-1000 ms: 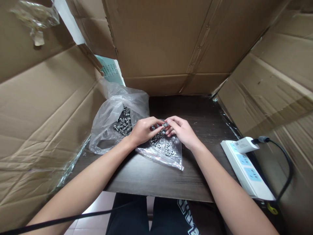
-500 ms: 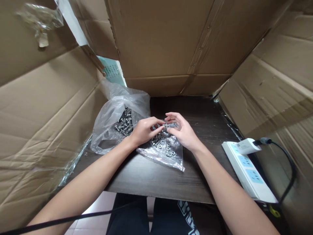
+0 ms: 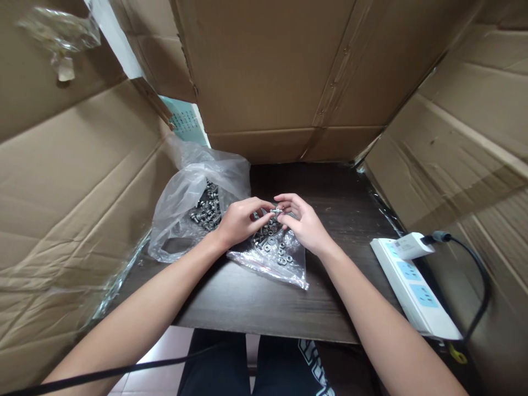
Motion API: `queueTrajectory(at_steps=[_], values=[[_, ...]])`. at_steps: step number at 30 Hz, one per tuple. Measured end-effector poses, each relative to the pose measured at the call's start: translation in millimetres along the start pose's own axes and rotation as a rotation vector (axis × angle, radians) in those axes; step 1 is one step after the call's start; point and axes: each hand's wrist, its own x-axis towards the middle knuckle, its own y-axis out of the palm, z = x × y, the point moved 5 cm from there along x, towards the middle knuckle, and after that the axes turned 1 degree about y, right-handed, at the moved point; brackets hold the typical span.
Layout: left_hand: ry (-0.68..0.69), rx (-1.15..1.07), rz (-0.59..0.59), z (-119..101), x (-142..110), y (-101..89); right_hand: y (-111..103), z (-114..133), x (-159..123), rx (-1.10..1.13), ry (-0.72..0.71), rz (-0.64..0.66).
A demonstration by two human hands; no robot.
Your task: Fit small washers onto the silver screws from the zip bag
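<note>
My left hand (image 3: 243,221) pinches a small silver bolt (image 3: 275,210) between thumb and fingertips, holding it roughly level. At the bolt's other end are the curled fingers and thumb of my right hand (image 3: 303,223), which close around that tip. Whether a nut sits on that tip is too small to tell. Below both hands lies a flat clear zip bag (image 3: 264,265) with loose nuts, washers and bolts on it. Just left of my left hand, a larger cloudy plastic bag (image 3: 169,206) gapes around a heap of bolts (image 3: 207,212).
A white power strip (image 3: 416,294) with a plugged-in adapter (image 3: 412,246) and black cable lies at the table's right side. Cardboard walls (image 3: 264,71) enclose the dark wooden table (image 3: 264,313) at the back and sides. A black cord (image 3: 152,363) crosses low at the left.
My right hand's fingers have closed in on the end of the bolt. The bolt shows more clearly between both hands. The whole view has shifted slightly.
</note>
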Motion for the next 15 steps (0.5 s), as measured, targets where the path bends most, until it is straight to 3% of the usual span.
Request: queueTrajectory(at_steps=[10,15], values=[[-0.015,0.000,0.007,-0.4,-0.1,0.4,-1.0,-7.6,1.5,0.062,0.121,-0.013],[0.011,-0.012,0.013,-2.1,-0.4,1.0,-0.5,-4.9,1.0,0.144,0.076,0.016]])
